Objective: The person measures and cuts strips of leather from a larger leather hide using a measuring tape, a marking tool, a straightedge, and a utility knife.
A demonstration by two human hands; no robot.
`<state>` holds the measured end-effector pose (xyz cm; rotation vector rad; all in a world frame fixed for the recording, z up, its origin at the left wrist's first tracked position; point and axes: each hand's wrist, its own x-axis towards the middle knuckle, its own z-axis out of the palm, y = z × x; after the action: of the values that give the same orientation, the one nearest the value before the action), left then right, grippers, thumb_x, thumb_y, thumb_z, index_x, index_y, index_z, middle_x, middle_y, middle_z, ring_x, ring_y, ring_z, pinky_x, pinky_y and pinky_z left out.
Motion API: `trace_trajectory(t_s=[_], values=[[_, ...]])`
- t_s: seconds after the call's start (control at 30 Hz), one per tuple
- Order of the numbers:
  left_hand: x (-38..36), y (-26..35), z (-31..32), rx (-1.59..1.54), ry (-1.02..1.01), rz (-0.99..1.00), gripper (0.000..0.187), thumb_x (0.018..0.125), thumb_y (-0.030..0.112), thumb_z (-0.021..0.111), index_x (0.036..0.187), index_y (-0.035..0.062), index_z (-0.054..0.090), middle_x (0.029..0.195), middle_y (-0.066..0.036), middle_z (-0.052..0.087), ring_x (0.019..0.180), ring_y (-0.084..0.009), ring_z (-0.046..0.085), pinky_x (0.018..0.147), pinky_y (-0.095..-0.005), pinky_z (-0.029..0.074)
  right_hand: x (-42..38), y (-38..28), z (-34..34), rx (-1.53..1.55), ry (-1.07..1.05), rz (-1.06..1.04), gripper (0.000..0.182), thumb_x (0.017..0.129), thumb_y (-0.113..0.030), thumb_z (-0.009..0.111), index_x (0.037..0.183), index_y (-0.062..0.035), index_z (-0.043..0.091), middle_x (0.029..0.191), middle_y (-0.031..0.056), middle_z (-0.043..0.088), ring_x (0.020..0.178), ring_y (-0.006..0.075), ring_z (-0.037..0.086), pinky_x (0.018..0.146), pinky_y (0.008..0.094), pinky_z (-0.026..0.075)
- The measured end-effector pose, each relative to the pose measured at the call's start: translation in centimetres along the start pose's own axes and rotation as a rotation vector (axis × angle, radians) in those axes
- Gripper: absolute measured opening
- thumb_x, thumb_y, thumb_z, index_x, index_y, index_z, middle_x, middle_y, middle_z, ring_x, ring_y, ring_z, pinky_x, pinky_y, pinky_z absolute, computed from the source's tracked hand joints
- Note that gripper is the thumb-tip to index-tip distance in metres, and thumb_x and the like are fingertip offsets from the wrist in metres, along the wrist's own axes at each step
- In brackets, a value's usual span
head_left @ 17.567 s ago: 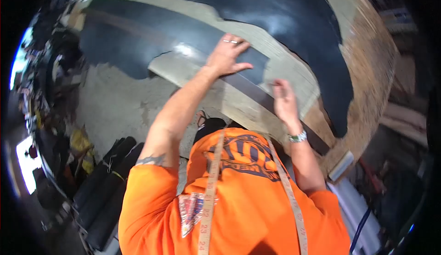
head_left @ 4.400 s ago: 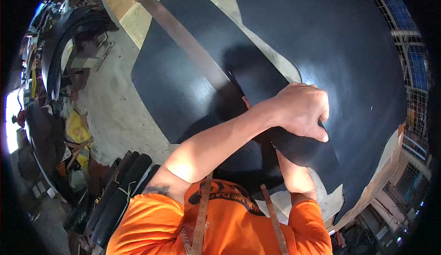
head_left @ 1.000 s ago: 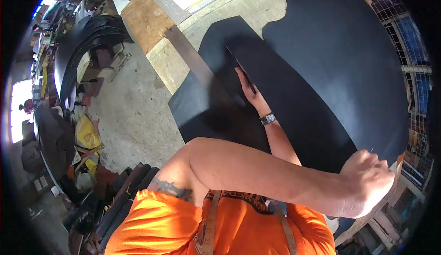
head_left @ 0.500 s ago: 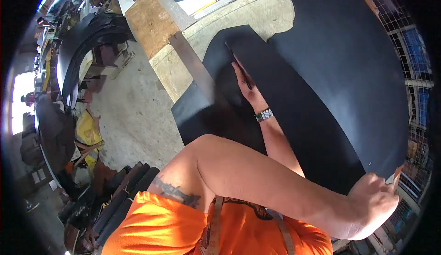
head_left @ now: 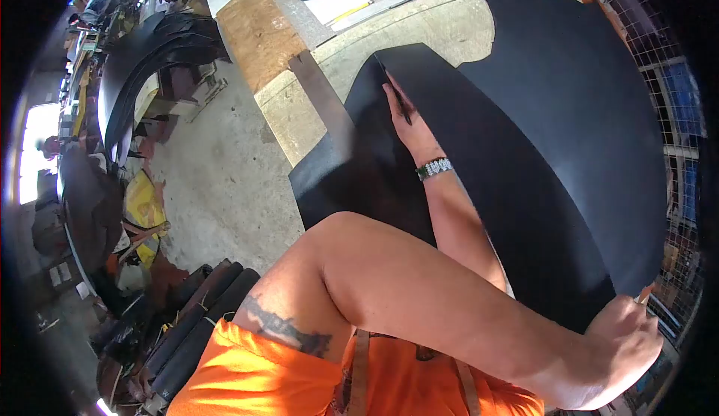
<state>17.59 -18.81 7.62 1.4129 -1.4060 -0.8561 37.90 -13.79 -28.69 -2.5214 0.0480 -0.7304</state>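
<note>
Black, the large flexible rubber sheet covers most of the table. At its near right edge the left hand, arm crossed over, is curled shut gripping the sheet's rim. Farther off, the right hand pinches a thin dark blade pressed to the sheet beside a long steel straightedge.

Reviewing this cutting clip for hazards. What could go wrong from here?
1. The right hand runs a thin blade along the black sheet beside the metal strip; a slip could wander off line or nick fingers.
2. The left hand grips the sheet's far edge, arms crossed; its pull could shift the sheet mid-cut.
</note>
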Motion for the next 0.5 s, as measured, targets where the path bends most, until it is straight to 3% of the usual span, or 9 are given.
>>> trace_trajectory(t_s=[0.07, 0.27, 0.37, 0.47, 0.5], values=[[0.0, 0.3, -0.1, 0.024, 0.006, 0.002, 0.01, 0.077, 0.014, 0.07, 0.083, 0.0089, 0.075, 0.088, -0.005, 0.073, 0.089, -0.019, 0.069, 0.076, -0.0321, 0.049, 0.3, 0.0, -0.1, 0.148, -0.004, 0.106, 0.046, 0.102, -0.017, 0.045, 0.147, -0.0072, 0.045, 0.154, 0.0058, 0.045, 0.139, 0.0199, 0.044, 0.112, 0.0323, 0.036], [0.4, 1.0, -0.3, 0.078, -0.003, 0.043, 0.013, 0.08, 0.019, 0.068, 0.086, 0.0089, 0.075, 0.089, -0.004, 0.073, 0.09, -0.0184, 0.069, 0.077, -0.0319, 0.049, 0.6, 1.4, 1.3, -0.014, 0.057, 0.08, 0.044, 0.102, -0.018, 0.043, 0.145, -0.0105, 0.048, 0.152, 0.0053, 0.047, 0.139, 0.0201, 0.044, 0.113, 0.0321, 0.035], [0.5, 1.1, -0.5, 0.058, -0.053, 0.045, 0.019, 0.084, 0.024, 0.069, 0.091, 0.0076, 0.076, 0.089, -0.003, 0.072, 0.089, -0.0177, 0.068, 0.077, -0.0327, 0.049, 1.0, 2.1, 1.7, -0.177, 0.046, -0.074, 0.043, 0.102, -0.021, 0.048, 0.144, -0.0126, 0.05, 0.15, 0.0049, 0.049, 0.134, 0.02, 0.049, 0.109, 0.0321, 0.039], [-0.6, 1.2, -0.9, 0.064, -0.051, 0.041, 0.02, 0.083, 0.025, 0.071, 0.089, 0.0069, 0.075, 0.087, -0.003, 0.072, 0.086, -0.0173, 0.067, 0.075, -0.0324, 0.049, 3.0, 0.1, -0.9, -0.058, 0.226, 0.023, 0.039, 0.1, -0.027, 0.055, 0.137, -0.0122, 0.058, 0.137, 0.0095, 0.061, 0.12, 0.0244, 0.061, 0.098, 0.0335, 0.047], [-0.9, 1.3, -1.1, 0.067, -0.048, 0.046, 0.02, 0.083, 0.025, 0.071, 0.089, 0.0066, 0.075, 0.086, -0.004, 0.072, 0.085, -0.0172, 0.067, 0.075, -0.0322, 0.049, 3.5, -0.5, -2.0, 0.107, 0.112, 0.18, 0.039, 0.099, -0.029, 0.057, 0.133, -0.0113, 0.06, 0.129, 0.0109, 0.064, 0.114, 0.0261, 0.063, 0.095, 0.0343, 0.049]])
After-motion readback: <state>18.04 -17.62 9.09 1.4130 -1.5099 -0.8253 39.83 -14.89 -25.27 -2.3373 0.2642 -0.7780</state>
